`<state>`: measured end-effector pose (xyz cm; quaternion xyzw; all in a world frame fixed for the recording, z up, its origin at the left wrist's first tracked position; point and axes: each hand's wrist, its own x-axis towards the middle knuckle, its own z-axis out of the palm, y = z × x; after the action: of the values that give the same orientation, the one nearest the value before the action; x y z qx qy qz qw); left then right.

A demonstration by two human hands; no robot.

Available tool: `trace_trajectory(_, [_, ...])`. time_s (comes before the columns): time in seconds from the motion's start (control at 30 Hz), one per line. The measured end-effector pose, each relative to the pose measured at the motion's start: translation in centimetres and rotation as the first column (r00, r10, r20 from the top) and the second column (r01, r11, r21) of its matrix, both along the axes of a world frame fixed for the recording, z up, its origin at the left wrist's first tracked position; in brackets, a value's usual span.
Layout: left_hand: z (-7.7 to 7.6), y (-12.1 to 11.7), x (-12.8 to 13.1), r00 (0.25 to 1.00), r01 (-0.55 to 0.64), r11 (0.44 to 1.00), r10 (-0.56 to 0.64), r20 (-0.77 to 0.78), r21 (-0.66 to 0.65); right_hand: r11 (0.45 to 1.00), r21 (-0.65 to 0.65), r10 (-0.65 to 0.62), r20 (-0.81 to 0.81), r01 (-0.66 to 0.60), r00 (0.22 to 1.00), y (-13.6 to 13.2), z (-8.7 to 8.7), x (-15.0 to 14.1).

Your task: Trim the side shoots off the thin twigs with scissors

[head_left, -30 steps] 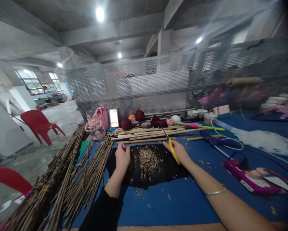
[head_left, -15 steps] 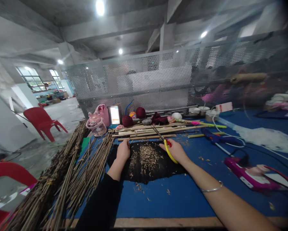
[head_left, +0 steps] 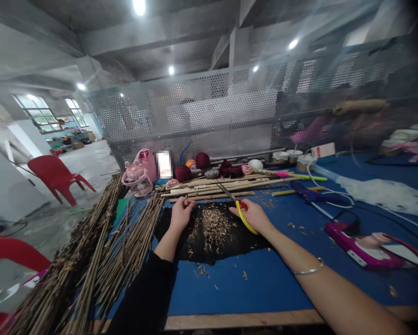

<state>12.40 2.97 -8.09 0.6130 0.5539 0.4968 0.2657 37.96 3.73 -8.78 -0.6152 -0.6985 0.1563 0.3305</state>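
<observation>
My right hand (head_left: 253, 216) grips yellow-handled scissors (head_left: 237, 205), whose blades point up and left toward a row of pale bamboo sticks (head_left: 223, 187). My left hand (head_left: 181, 213) is closed in a pinch on a thin stick end at the far left edge of a black cloth (head_left: 237, 240). A pile of small wood shavings (head_left: 214, 226) lies on the cloth between my hands. The cloth rests on a blue-covered table (head_left: 265, 284).
A long heap of thin brown twigs (head_left: 100, 251) runs down the table's left side. Pink jugs (head_left: 141, 174), yarn balls (head_left: 193, 167), a blue glue gun (head_left: 315, 196) and a magenta tool (head_left: 360, 246) sit around. A perforated metal screen (head_left: 230, 111) stands behind. Red chairs (head_left: 57, 177) stand at left.
Both hands have moved slightly away from me toward the sticks. The scissors' blades have tilted lower and further left. The view has shifted a little.
</observation>
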Motion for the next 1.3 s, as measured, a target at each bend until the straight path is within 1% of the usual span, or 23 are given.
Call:
trace_trajectory(0.07, [-0.1, -0.2, -0.1, 0.988, -0.031, 1.0, 0.031, -0.151, -0.002, 1.0, -0.005, 0.003, 0.003, -0.003, 1.0, 0.0, 0.0, 0.0])
trace_trajectory(0.1, [-0.1, -0.3, -0.1, 0.979, -0.032, 0.999, 0.03, -0.201, -0.008, 1.0, -0.009, 0.003, 0.005, -0.003, 1.0, -0.1, 0.0, 0.0])
trace_trajectory(0.13, [-0.1, -0.3, -0.1, 0.978, -0.025, 1.0, 0.021, -0.209, -0.019, 1.0, -0.014, 0.004, 0.008, -0.004, 1.0, -0.1, 0.1, 0.0])
trace_trajectory(0.17, [0.0, -0.3, 0.1, 0.985, -0.012, 0.999, 0.006, -0.172, -0.033, 1.0, -0.02, 0.006, 0.011, -0.005, 1.0, -0.2, 0.2, -0.1])
trace_trajectory(0.23, [0.1, -0.3, 0.5, 0.999, 0.014, 0.999, -0.016, -0.045, -0.046, 0.999, -0.031, 0.012, 0.017, -0.012, 1.0, -0.3, 0.4, -0.1])
trace_trajectory(0.27, [0.2, -0.2, 0.8, 1.0, 0.021, 0.999, -0.022, -0.008, -0.04, 0.999, -0.034, 0.014, 0.022, -0.013, 1.0, -0.3, 0.5, -0.1])
trace_trajectory(0.3, [0.4, -0.2, 1.1, 1.0, 0.023, 0.999, -0.023, -0.013, -0.025, 0.999, -0.036, 0.013, 0.029, -0.012, 1.0, -0.3, 0.6, -0.2])
trace_trajectory(0.37, [0.7, -0.1, 1.7, 0.988, 0.034, 0.999, -0.035, -0.148, -0.007, 0.999, -0.037, 0.009, 0.042, -0.008, 0.999, -0.3, 0.6, -0.2])
trace_trajectory(0.43, [0.9, -0.1, 2.1, 0.949, 0.046, 0.999, -0.052, -0.311, -0.029, 0.999, -0.035, 0.004, 0.055, -0.002, 0.998, -0.3, 0.6, -0.2])
trace_trajectory(0.47, [1.0, -0.1, 2.2, 0.93, 0.048, 0.998, -0.062, -0.362, -0.048, 0.999, -0.034, 0.004, 0.06, -0.002, 0.998, -0.3, 0.5, -0.2])
trace_trajectory(0.53, [1.2, -0.2, 2.3, 0.915, 0.051, 0.995, -0.081, -0.396, -0.085, 1.0, -0.03, 0.006, 0.067, -0.004, 0.998, -0.3, 0.5, -0.2])
trace_trajectory(0.63, [1.4, -0.2, 2.1, 0.928, 0.056, 0.996, -0.079, -0.363, -0.075, 1.0, -0.031, 0.006, 0.076, -0.004, 0.997, -0.3, 0.5, -0.2])
trace_trajectory(0.77, [1.9, -0.8, 1.8, 0.962, -0.034, 0.999, 0.044, -0.27, 0.042, 0.999, -0.046, 0.015, 0.078, -0.012, 0.997, -0.3, 0.5, -0.4])
trace_trajectory(0.8, [1.9, -1.1, 1.9, 0.964, -0.045, 0.997, 0.059, -0.259, 0.059, 0.999, -0.048, 0.016, 0.073, -0.012, 0.997, -0.3, 0.6, -0.4])
trace_trajectory(0.87, [2.1, -1.9, 2.0, 0.969, -0.029, 0.996, 0.049, -0.244, 0.084, 0.999, -0.043, 0.008, 0.055, -0.005, 0.998, -0.4, 0.8, -0.4])
trace_trajectory(0.93, [2.3, -2.9, 2.5, 0.972, 0.011, 0.995, 0.013, -0.234, 0.102, 0.999, -0.03, -0.012, 0.026, 0.013, 1.0, -0.5, 1.1, -0.4])
trace_trajectory(1.03, [2.8, -4.5, 3.6, 0.967, 0.049, 0.995, -0.025, -0.255, 0.088, 0.999, -0.004, -0.04, -0.039, 0.04, 0.998, -0.8, 1.8, -0.2])
trace_trajectory(1.1, [3.3, -5.5, 4.8, 0.939, 0.103, 0.992, -0.073, -0.337, 0.074, 0.999, 0.009, -0.049, -0.076, 0.05, 0.996, -0.8, 2.1, -0.1])
trace_trajectory(1.13, [3.5, -6.0, 5.6, 0.909, 0.15, 0.986, -0.108, -0.402, 0.075, 0.998, 0.013, -0.054, -0.082, 0.055, 0.995, -0.8, 2.2, -0.1])
trace_trajectory(1.17, [3.6, -6.5, 6.5, 0.864, 0.213, 0.974, -0.152, -0.479, 0.075, 0.998, 0.014, -0.06, -0.08, 0.062, 0.995, -0.7, 2.1, -0.1])
trace_trajectory(1.23, [3.7, -7.2, 8.3, 0.738, 0.37, 0.928, -0.263, -0.621, 0.047, 0.997, -0.001, -0.077, -0.07, 0.077, 0.995, -0.6, 1.9, -0.1])
trace_trajectory(1.3, [3.4, -7.7, 10.0, 0.632, 0.427, 0.904, -0.279, -0.723, 0.023, 0.996, -0.031, -0.091, -0.077, 0.089, 0.993, -0.4, 1.7, -0.2])
